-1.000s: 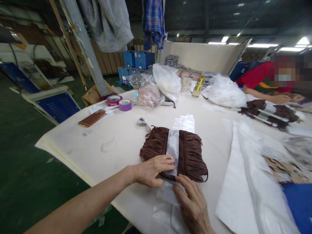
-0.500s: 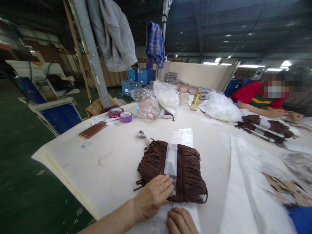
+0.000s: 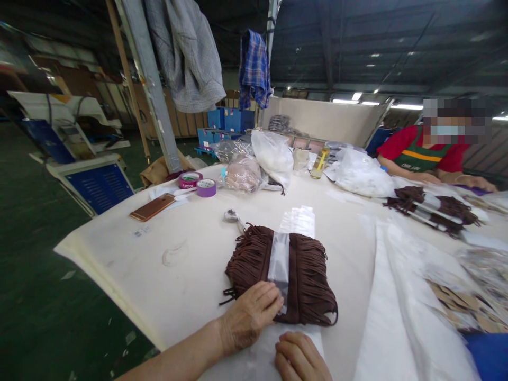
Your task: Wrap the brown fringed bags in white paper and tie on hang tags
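A dark brown fringed bag [image 3: 309, 280] lies flat on the table, with a translucent plastic strip [image 3: 280, 259] running across its middle. My left hand [image 3: 252, 315] rests on the strip's near end and the bag's edge, palm down, fingers laid over it and only slightly bent. Closer to me, my right hand [image 3: 299, 355] has its fingers curled down on white plastic film [image 3: 257, 346]; its fingertips and whatever they hold are hidden. Beyond the bag, a stack of white strips [image 3: 298, 220] sticks out from under it.
A phone [image 3: 153, 207] and tape rolls [image 3: 206, 188] lie at the left. Plastic-wrapped bundles [image 3: 272, 156] and a yellowish bottle [image 3: 319, 162] stand at the back. White sheets [image 3: 392, 317] cover the right; another fringed bag [image 3: 432, 209] lies near a co-worker [image 3: 420, 153].
My left fingers bend a little more over the strip's near end. My right hand has shifted slightly right. The co-worker at the right has sat up somewhat; the bag stays in place.
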Available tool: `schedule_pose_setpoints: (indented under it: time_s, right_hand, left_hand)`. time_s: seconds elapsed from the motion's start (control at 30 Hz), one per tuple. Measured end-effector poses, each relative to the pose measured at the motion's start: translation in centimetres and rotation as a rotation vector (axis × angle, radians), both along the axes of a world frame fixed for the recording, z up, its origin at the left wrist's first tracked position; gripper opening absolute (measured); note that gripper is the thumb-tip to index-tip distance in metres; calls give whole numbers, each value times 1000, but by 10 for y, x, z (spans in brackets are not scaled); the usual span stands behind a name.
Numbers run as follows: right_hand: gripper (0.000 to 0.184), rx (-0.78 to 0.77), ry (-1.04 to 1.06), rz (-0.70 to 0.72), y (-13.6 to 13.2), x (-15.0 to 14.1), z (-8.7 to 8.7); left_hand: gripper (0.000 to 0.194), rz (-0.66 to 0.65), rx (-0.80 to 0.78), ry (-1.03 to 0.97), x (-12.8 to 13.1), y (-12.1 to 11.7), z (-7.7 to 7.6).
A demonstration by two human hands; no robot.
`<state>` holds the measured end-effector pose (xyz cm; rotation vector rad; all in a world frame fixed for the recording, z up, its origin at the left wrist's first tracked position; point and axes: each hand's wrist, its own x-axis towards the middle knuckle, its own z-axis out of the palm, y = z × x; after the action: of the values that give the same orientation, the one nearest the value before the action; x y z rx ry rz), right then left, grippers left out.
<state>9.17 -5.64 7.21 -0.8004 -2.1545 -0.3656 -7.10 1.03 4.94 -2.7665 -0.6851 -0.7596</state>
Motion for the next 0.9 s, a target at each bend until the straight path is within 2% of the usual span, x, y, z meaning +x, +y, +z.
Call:
schedule_pose_setpoints:
  time_s: [0.13,0.23,0.4,0.53,0.63,0.73,0.9]
  right_hand:
    - [29,-51,-14,48,10,2,18]
    - [28,-104,20,92,18,5,25]
    - [25,-310,37,64,34,14,20]
    - [28,-538,91,-40,48,17,11]
    - [22,-645,128,-154,56,14,3]
    - [17,-709,161,-276,61,10,-5]
    - [16,-796,174,-374,63,4,-6]
  left_hand:
    - [26,-48,-56,-68,1,1,3]
    - [30,-100,-131,-102,-4,1,6]
    - [56,-88,-420,-173,-13,-9,14]
    - [72,58,-532,-405,-8,-15,9]
    - [73,132,-546,-528,0,-15,1]
    - [65,159,-511,-576,5,-13,-3]
    - [49,150,-427,-555,5,-12,1]
